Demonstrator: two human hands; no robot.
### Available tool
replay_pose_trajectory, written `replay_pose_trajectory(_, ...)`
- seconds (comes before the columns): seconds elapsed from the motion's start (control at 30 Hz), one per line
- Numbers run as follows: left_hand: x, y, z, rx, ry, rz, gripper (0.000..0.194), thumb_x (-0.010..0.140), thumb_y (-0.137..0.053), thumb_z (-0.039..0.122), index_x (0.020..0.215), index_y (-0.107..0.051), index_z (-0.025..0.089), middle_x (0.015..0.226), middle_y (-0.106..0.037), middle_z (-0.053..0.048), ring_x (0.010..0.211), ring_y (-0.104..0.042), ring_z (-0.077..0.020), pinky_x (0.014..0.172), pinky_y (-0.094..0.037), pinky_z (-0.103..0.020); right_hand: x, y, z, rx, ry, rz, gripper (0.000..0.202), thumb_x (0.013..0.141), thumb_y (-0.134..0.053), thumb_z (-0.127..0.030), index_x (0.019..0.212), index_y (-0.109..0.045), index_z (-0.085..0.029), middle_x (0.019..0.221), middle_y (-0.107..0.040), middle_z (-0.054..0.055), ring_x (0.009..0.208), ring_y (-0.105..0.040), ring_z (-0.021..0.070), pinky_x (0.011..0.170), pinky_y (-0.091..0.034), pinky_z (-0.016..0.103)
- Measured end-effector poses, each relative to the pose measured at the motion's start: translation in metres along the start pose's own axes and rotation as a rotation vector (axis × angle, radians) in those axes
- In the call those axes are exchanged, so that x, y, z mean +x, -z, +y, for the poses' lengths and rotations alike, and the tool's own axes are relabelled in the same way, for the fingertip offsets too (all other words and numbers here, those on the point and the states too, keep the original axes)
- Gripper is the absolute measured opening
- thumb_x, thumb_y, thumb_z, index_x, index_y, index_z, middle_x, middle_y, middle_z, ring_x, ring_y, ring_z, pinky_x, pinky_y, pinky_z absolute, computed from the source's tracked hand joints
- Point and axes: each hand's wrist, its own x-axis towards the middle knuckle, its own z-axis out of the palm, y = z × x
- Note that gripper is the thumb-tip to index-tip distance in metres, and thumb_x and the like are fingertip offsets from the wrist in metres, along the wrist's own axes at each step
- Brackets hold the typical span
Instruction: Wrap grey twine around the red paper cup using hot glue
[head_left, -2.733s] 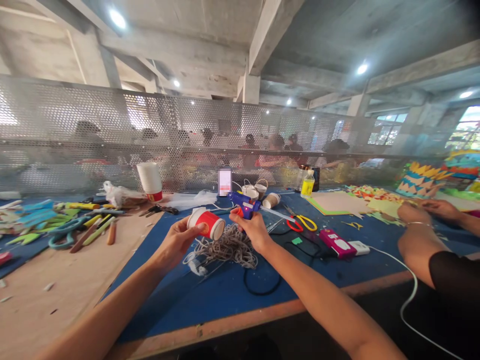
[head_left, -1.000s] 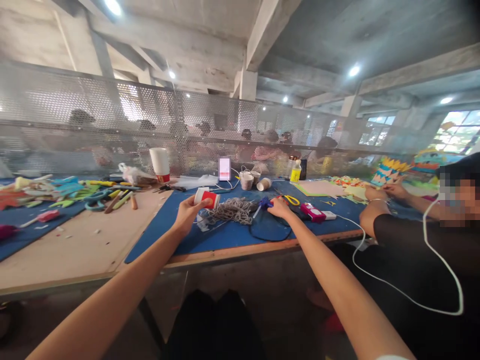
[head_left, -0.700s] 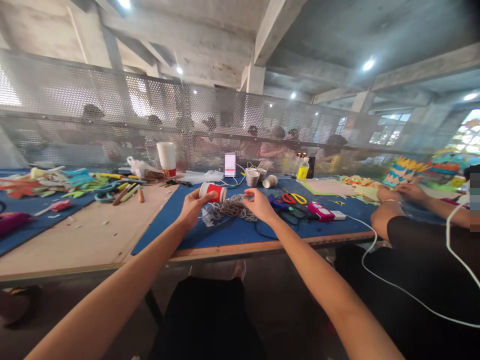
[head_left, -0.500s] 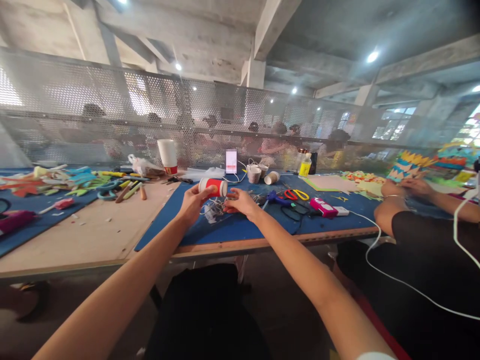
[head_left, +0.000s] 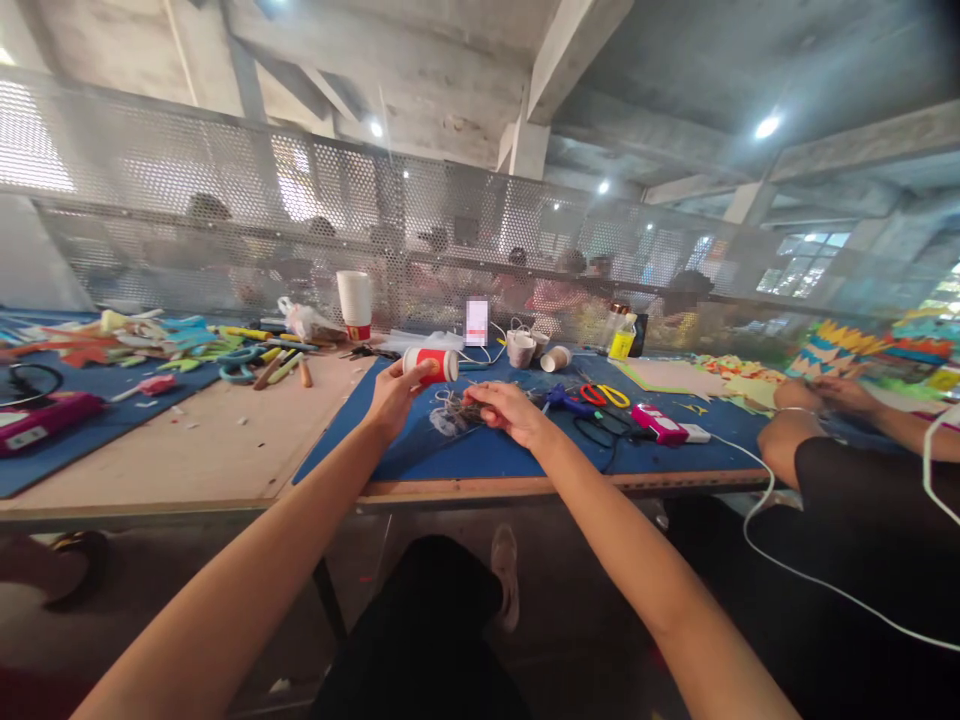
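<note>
My left hand (head_left: 399,398) is closed around a red and white paper cup (head_left: 431,366), tipped on its side above the blue mat (head_left: 397,455). Just right of it, my right hand (head_left: 508,408) has its fingers drawn together over a tangle of thin string and twigs (head_left: 454,412). What those fingertips pinch, if anything, is too small to make out. Beyond my hands are small cups with string handles (head_left: 520,347) and a paper cup lying over (head_left: 556,359). A blue glue gun (head_left: 564,399) is right of my right hand, beside red and yellow scissors (head_left: 604,395).
A stack of white cups (head_left: 354,303) and a phone (head_left: 476,322) stand near the perforated screen (head_left: 420,200). Coloured scraps (head_left: 142,338) and tools lie left. A magenta box (head_left: 660,424) has a white cable trailing over the table edge. A co-worker (head_left: 862,490) sits at right.
My right hand's fingers have drawn together over the tangle. The cup stays in my left hand. The whole view has shifted, so the table things appear further right.
</note>
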Motion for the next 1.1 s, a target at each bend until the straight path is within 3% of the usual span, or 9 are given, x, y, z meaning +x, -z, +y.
replay_pose_trajectory(0.17,0.002,0.002,-0.001,0.030,0.020,0.028,0.035,0.058,-0.093,0.036,0.082,-0.077,0.017,0.082,-0.074,-0.004,0.079,-0.066,-0.0198,0.079,-0.052,-0.034,-0.017,0.014,-0.031,-0.041,0.111,-0.162,0.039,0.081,-0.075,-0.051,0.097,-0.076,-0.016,0.111,-0.074,0.007,0.051,-0.039,0.0022,0.045,-0.028,0.019)
replay_pose_trajectory(0.27,0.001,0.000,-0.002,0.034,0.023,0.027,0.034,0.059,-0.092,0.036,0.082,-0.076,0.017,0.082,-0.074,-0.004,0.078,-0.066,-0.0191,0.077,-0.052,-0.033,-0.031,0.018,-0.042,-0.125,0.112,-0.264,0.041,0.087,-0.071,-0.050,0.114,-0.073,-0.019,0.110,-0.075,0.008,0.050,-0.040,0.0027,0.045,-0.028,0.019)
replay_pose_trajectory(0.43,0.003,-0.001,-0.005,0.018,0.031,-0.012,0.035,0.060,-0.092,0.038,0.081,-0.075,0.017,0.080,-0.073,-0.004,0.077,-0.065,-0.0182,0.078,-0.053,-0.033,-0.064,0.019,-0.041,-0.299,0.027,-0.386,0.052,0.090,-0.069,-0.046,0.133,-0.062,-0.018,0.110,-0.076,0.010,0.050,-0.045,0.0041,0.047,-0.034,0.020)
replay_pose_trajectory(0.53,0.007,0.002,-0.009,0.053,0.026,-0.026,0.032,0.061,-0.092,0.037,0.081,-0.076,0.018,0.081,-0.073,-0.003,0.078,-0.065,-0.0176,0.078,-0.053,-0.032,-0.080,0.023,-0.031,-0.366,-0.005,-0.395,0.051,0.089,-0.071,-0.043,0.134,-0.062,-0.020,0.124,-0.071,0.011,0.055,-0.049,0.0037,0.052,-0.043,0.020)
replay_pose_trajectory(0.63,0.011,0.003,-0.010,0.081,0.013,-0.053,0.029,0.062,-0.091,0.036,0.079,-0.076,0.019,0.082,-0.074,-0.003,0.081,-0.066,-0.0186,0.079,-0.052,-0.031,-0.085,0.029,-0.021,-0.408,0.053,-0.369,0.056,0.086,-0.076,-0.037,0.138,-0.060,-0.023,0.128,-0.068,0.010,0.074,-0.062,0.0085,0.065,-0.052,0.023)
replay_pose_trajectory(0.77,0.018,-0.004,-0.004,0.079,0.021,-0.090,0.028,0.062,-0.091,0.035,0.080,-0.076,0.019,0.082,-0.074,-0.002,0.082,-0.066,-0.0194,0.079,-0.051,-0.031,-0.070,0.040,-0.020,-0.408,0.154,-0.255,0.057,0.088,-0.075,-0.037,0.140,-0.057,-0.021,0.093,-0.072,0.004,0.085,-0.066,0.0153,0.072,-0.052,0.026)
replay_pose_trajectory(0.83,0.023,-0.010,0.001,0.069,0.028,-0.107,0.028,0.062,-0.091,0.034,0.081,-0.076,0.019,0.083,-0.074,-0.002,0.081,-0.066,-0.0190,0.079,-0.052,-0.032,-0.054,0.045,-0.028,-0.479,0.243,-0.128,0.048,0.089,-0.073,-0.036,0.134,-0.063,-0.021,0.084,-0.069,0.001,0.081,-0.066,0.0152,0.075,-0.052,0.029)
replay_pose_trajectory(0.93,0.031,-0.021,0.009,0.008,0.046,-0.139,0.027,0.066,-0.090,0.033,0.083,-0.076,0.018,0.085,-0.075,-0.004,0.082,-0.067,-0.0192,0.084,-0.052,-0.035,-0.031,0.049,-0.048,-0.726,0.429,0.077,0.026,0.090,-0.070,-0.030,0.114,-0.073,-0.021,0.094,-0.069,0.003,0.083,-0.063,0.0149,0.083,-0.052,0.032)
replay_pose_trajectory(1.1,0.048,-0.030,0.012,-0.047,0.047,-0.201,0.024,0.070,-0.087,0.032,0.086,-0.075,0.018,0.091,-0.076,-0.005,0.086,-0.069,-0.0200,0.086,-0.053,-0.037,-0.016,0.040,-0.080,-1.009,0.717,0.230,0.016,0.096,-0.060,-0.021,0.100,-0.076,-0.021,0.097,-0.069,0.005,0.093,-0.064,0.0170,0.093,-0.049,0.036)
